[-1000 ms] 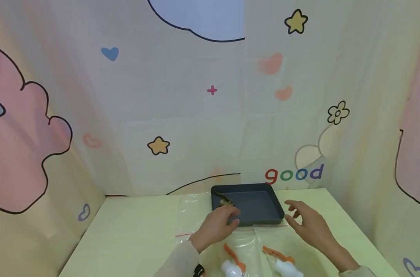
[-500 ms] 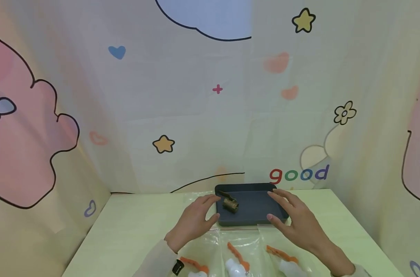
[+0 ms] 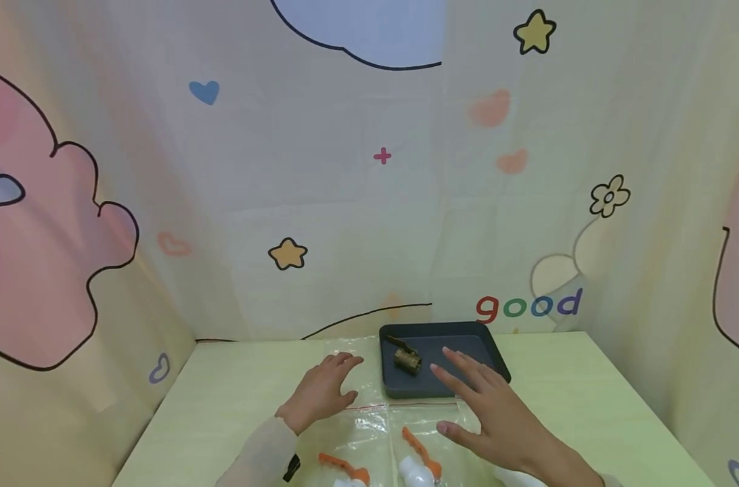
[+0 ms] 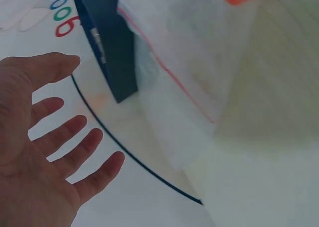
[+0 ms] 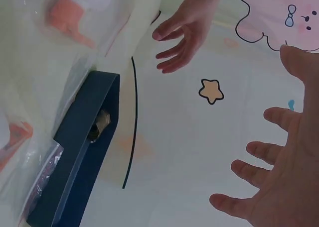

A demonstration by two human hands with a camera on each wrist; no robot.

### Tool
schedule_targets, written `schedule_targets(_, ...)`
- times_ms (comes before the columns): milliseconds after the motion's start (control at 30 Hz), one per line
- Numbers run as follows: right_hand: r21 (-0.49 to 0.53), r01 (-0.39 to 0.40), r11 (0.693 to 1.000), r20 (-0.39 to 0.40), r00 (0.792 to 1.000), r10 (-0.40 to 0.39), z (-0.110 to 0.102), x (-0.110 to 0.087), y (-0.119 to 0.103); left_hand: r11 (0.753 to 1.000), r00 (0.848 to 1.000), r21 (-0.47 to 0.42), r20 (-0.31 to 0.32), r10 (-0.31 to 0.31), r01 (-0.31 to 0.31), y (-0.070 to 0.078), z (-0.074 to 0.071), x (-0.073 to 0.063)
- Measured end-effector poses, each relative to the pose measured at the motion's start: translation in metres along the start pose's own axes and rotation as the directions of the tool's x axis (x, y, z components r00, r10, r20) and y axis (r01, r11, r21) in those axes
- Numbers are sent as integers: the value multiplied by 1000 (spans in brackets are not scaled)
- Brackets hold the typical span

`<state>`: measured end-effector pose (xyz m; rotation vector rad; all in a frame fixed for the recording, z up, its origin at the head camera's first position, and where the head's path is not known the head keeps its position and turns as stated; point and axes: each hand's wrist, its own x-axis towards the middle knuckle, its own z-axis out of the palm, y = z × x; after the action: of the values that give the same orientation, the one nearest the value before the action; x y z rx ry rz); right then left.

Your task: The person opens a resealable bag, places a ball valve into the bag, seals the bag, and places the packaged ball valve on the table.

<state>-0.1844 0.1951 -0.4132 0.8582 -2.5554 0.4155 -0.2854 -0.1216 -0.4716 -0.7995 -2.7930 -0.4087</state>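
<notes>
A brass-coloured valve [image 3: 408, 362] with a dark lever lies in the left part of a dark blue-grey tray [image 3: 461, 341]; its threaded end also shows in the right wrist view. My left hand [image 3: 321, 391] hovers left of the tray with fingers spread and holds nothing. Loosely extended fingers and an empty palm mark my right hand [image 3: 494, 416], in front of the tray's right side. Bare fingers [image 4: 75, 152] stand apart in the left wrist view.
Clear zip bags [image 3: 369, 423] lie in front of the tray, holding white plastic pieces [image 3: 413, 471] with orange levers [image 3: 421, 453]. One more bag is partly behind my right hand. A printed curtain [image 3: 345, 169] stands behind the pale table [image 3: 235, 385].
My left hand has drawn back left from over the valve, leaving it in the tray. My right hand has moved left and toward me, its fingers spreading.
</notes>
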Motion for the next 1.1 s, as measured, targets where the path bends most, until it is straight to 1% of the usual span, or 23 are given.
schedule_targets(100,22,-22,1000,73,997,20,5,-2,-6,1000,998,-6,55,-19,19,-7,10,2)
schedule_targets(233,61,-60,996,160,986,49,10,-5,-11,1000,994,-6,110,-29,30,-12,21,2)
schedule_targets(300,74,-83,994,207,976,66,12,-6,-13,999,990,-3,136,-38,39,-14,25,3)
schedule_targets(400,93,-95,991,257,964,68,15,-8,-16,999,983,3,175,-54,54,-17,29,4)
schedule_targets(567,147,-130,981,352,933,71,18,-9,-21,998,974,9,221,-58,58,-21,35,4)
schedule_targets(633,164,-149,975,386,920,76,19,-10,-22,999,972,11,228,-51,50,-23,37,4)
schedule_targets(733,170,-156,973,405,911,75,20,-10,-23,999,973,23,230,-33,28,-24,40,5)
schedule_targets(867,173,-159,972,407,910,77,20,-10,-22,999,976,52,219,4,-15,-25,42,8)
schedule_targets(933,173,-163,971,416,906,78,20,-11,-22,997,977,71,212,18,-34,-25,44,9)
schedule_targets(1033,168,-163,972,425,902,77,21,-11,-22,995,979,92,204,23,-42,-24,46,11)
schedule_targets(1100,165,-152,975,417,906,70,21,-12,-21,994,981,100,195,18,-38,-24,48,11)
